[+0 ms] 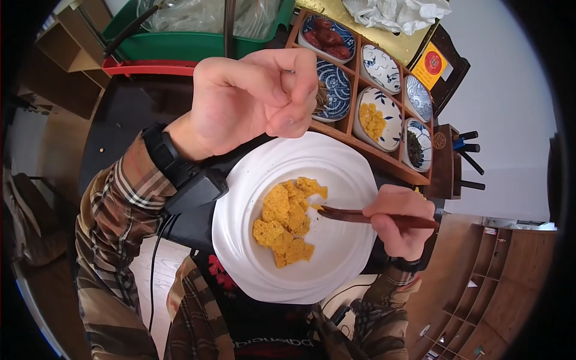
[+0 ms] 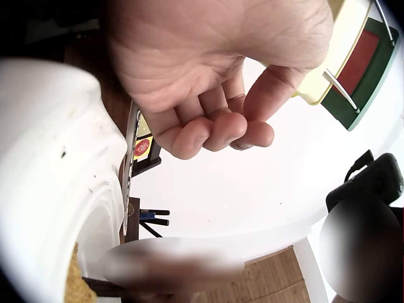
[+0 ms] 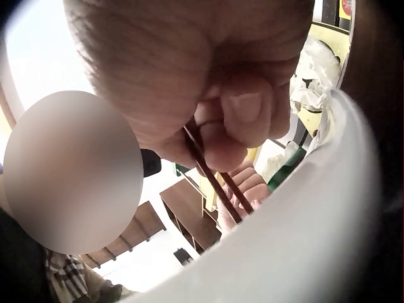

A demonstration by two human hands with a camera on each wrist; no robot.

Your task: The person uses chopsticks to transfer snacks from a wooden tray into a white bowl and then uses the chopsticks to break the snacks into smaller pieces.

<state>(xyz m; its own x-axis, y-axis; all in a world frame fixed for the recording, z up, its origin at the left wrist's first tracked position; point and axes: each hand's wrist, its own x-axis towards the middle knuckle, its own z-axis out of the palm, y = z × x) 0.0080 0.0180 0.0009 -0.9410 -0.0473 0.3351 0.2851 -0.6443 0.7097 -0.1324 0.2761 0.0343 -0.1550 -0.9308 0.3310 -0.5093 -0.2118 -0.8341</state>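
Note:
In the head view, a white bowl [image 1: 237,258] holds several yellow, crumbly-looking pieces [image 1: 285,207], mostly on its left side. My right hand [image 1: 403,222] grips dark brown chopsticks [image 1: 348,216], whose tips are beside a small yellow bit inside the bowl. Two sticks [image 3: 216,183] show below the fingers in the right wrist view. My left hand [image 1: 258,99] is raised over the bowl's far left edge, palm up, fingers loosely curled. No object shows in that hand [image 2: 214,69] in the left wrist view.
Beyond the bowl stands a wooden divided tray [image 1: 384,159] with patterned dishes, one with red dried fruit [image 1: 329,39], another with yellow bits [image 1: 372,121]. A green bin [image 1: 174,45] with plastic bags is at the back left. A pen holder [image 1: 444,159] stands right of the tray.

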